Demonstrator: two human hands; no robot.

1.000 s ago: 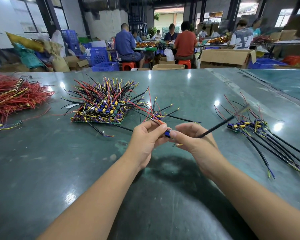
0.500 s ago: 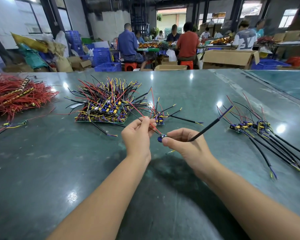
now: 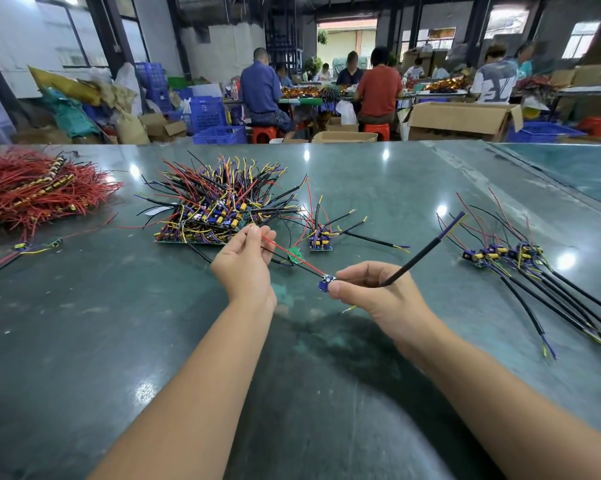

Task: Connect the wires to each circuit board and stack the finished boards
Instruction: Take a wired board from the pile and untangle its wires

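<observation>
Head view: over the counter (image 3: 84,341), the left hand (image 3: 245,268) pinches a red wire (image 3: 292,252) in a closed grip. The right hand (image 3: 375,289) grips a small circuit board (image 3: 326,283) and its black cable (image 3: 420,256).

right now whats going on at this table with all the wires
A person is wiring a small circuit board. The right hand pinches the board along with a black cable, while the left hand pulls its red wire taut. Finished boards lie in a big pile behind the hands, and more wired boards lie on the right.
</observation>
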